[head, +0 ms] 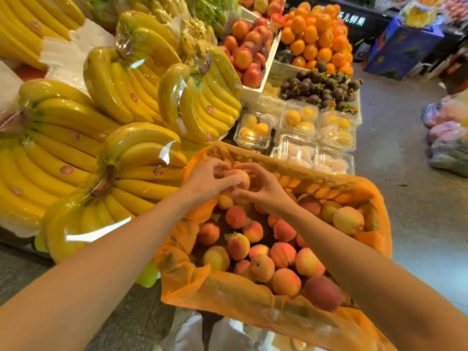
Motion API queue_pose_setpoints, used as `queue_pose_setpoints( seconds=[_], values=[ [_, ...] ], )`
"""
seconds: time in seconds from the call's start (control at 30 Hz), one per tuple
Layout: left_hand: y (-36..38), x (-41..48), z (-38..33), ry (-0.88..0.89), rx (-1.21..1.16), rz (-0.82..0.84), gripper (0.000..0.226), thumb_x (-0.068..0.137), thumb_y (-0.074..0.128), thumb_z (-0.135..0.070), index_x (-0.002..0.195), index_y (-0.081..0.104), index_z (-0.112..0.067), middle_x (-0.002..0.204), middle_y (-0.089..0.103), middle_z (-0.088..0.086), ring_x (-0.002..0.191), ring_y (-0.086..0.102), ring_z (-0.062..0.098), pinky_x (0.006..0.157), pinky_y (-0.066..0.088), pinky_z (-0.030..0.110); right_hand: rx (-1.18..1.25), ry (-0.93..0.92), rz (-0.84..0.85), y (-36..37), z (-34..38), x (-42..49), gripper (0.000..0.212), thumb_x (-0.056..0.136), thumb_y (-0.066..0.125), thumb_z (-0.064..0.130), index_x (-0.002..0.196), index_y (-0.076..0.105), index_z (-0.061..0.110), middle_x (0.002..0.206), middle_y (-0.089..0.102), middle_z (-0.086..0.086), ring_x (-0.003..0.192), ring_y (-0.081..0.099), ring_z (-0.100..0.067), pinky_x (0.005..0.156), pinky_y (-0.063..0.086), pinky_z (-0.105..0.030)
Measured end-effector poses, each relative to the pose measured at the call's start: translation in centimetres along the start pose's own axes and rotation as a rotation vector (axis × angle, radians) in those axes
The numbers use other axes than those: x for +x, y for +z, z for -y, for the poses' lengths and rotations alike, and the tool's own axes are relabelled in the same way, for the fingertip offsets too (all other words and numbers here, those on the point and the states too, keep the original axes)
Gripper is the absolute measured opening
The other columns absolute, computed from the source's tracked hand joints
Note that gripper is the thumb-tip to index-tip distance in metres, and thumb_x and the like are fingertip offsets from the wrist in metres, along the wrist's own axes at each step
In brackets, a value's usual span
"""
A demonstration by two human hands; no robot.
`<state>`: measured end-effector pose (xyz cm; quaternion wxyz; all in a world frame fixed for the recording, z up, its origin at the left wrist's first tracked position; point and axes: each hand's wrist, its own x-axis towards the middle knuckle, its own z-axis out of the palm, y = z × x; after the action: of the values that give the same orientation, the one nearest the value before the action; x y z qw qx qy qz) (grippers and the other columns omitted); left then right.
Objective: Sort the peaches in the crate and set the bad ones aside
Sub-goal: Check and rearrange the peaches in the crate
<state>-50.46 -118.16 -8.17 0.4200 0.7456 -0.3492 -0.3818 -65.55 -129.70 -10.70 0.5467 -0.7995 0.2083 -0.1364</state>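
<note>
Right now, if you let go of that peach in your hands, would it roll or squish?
Probably roll a bit: the peach looks round, over a lumpy pile of peaches. Likely light: just fingertips of the left hand and right hand hold it.

Crate (228, 287) lay open above, peaches (283, 254) filled it, bananas (141, 158) crowded 9 to 11 o'clock, boxes (298, 117) blocked 12 o'clock, floor (405, 198) lay free at 3 o'clock.

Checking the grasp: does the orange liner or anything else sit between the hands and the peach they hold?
Nothing visible does. The left hand and right hand both hold the peach directly; the orange liner lies beyond it.
</note>
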Motion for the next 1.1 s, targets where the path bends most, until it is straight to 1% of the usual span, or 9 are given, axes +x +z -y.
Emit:
queue_pose_setpoints(
  seconds=[0.1, 0.17, 0.2, 0.3, 0.43, 0.6, 0.77, 0.93, 1.1],
  values=[
    [-0.4, -0.1, 0.2, 0.253, 0.352, -0.255, 0.018, 0.084, 0.067, -0.035, 0.097, 0.068, -0.022, 0.102, 0.067, -0.005, 0.106, 0.057, 0.015, 0.091, 0.045, 0.037, -0.258, 0.125, -0.007, -0.3, -2.2, -0.6, 0.059, 0.075, 0.080, 0.040, 0.123, 0.053, 0.021, 0.115, 0.062, 0.003, 0.102, 0.060, -0.013, 0.081, 0.051, -0.022],
    [-0.7, 0.1, 0.7, 0.367, 0.553, -0.348, 0.015, 0.084, 0.065, -0.032, 0.097, 0.069, -0.027, 0.117, 0.063, -0.006, 0.121, 0.047, 0.018, 0.100, 0.031, 0.040, -0.430, 0.208, -0.022, 0.1, -4.3, -1.2, 0.065, 0.073, 0.079, 0.047, 0.123, 0.049, 0.019, 0.115, 0.063, -0.001, 0.103, 0.060, -0.018, 0.077, 0.048, -0.030],
    [-0.8, 0.3, 1.3, 0.362, 0.580, -0.322, 0.018, 0.084, 0.065, -0.032, 0.102, 0.068, -0.029, 0.127, 0.059, -0.005, 0.128, 0.041, 0.019, 0.105, 0.026, 0.042, -0.483, 0.240, -0.021, 0.4, -5.0, -1.3, 0.066, 0.073, 0.078, 0.048, 0.123, 0.048, 0.017, 0.115, 0.064, -0.003, 0.102, 0.061, -0.020, 0.075, 0.047, -0.031],
    [-1.0, 0.6, 3.2, 0.310, 0.538, -0.184, 0.032, 0.083, 0.064, -0.031, 0.115, 0.064, -0.028, 0.146, 0.042, -0.001, 0.140, 0.029, 0.021, 0.112, 0.025, 0.049, -0.521, 0.235, 0.079, 1.9, -6.1, -1.3, 0.063, 0.074, 0.077, 0.049, 0.121, 0.050, 0.016, 0.112, 0.065, -0.004, 0.098, 0.062, -0.022, 0.075, 0.050, -0.037],
    [-1.2, 0.6, 4.1, 0.340, 0.448, -0.170, 0.034, 0.086, 0.064, -0.024, 0.120, 0.062, -0.025, 0.150, 0.036, -0.001, 0.141, 0.026, 0.021, 0.113, 0.026, 0.044, -0.642, 0.121, 0.248, 4.7, -6.5, -0.7, 0.062, 0.074, 0.074, 0.052, 0.123, 0.050, 0.022, 0.113, 0.063, -0.002, 0.103, 0.059, -0.024, 0.080, 0.048, -0.042],
    [-1.4, 0.8, 4.2, 0.334, 0.449, -0.157, 0.037, 0.086, 0.064, -0.020, 0.123, 0.060, -0.025, 0.151, 0.035, -0.003, 0.142, 0.024, 0.018, 0.113, 0.025, 0.039, -0.790, 0.078, 0.201, 7.1, -6.4, 1.0, 0.071, 0.076, 0.072, 0.050, 0.134, 0.042, 0.022, 0.124, 0.058, -0.005, 0.110, 0.056, -0.030, 0.085, 0.046, -0.042],
    [-2.1, 0.8, 4.5, 0.348, 0.397, -0.117, 0.040, 0.087, 0.059, -0.015, 0.126, 0.056, -0.021, 0.152, 0.033, -0.004, 0.142, 0.025, 0.014, 0.114, 0.028, 0.040, -0.735, 0.138, 0.117, 8.3, -6.2, 1.6, 0.071, 0.073, 0.078, 0.042, 0.126, 0.043, 0.011, 0.119, 0.061, -0.009, 0.109, 0.057, -0.032, 0.081, 0.046, -0.042],
    [-2.4, 0.7, 4.4, 0.339, 0.407, -0.101, 0.040, 0.088, 0.059, -0.016, 0.127, 0.056, -0.022, 0.152, 0.033, -0.005, 0.140, 0.028, 0.014, 0.113, 0.030, 0.040, -0.807, 0.173, 0.123, 8.4, -5.6, 1.7, 0.074, 0.077, 0.074, 0.047, 0.135, 0.042, 0.015, 0.127, 0.053, -0.012, 0.117, 0.051, -0.031, 0.090, 0.043, -0.041],
    [-2.2, 0.7, 4.4, 0.325, 0.412, -0.098, 0.040, 0.088, 0.058, -0.017, 0.127, 0.056, -0.023, 0.153, 0.032, -0.006, 0.140, 0.027, 0.012, 0.113, 0.030, 0.036, -0.849, 0.242, 0.004, 8.3, -5.7, 1.5, 0.049, 0.084, 0.068, 0.036, 0.120, 0.046, 0.011, 0.115, 0.060, -0.011, 0.106, 0.057, -0.031, 0.077, 0.045, -0.038]
  ],
)
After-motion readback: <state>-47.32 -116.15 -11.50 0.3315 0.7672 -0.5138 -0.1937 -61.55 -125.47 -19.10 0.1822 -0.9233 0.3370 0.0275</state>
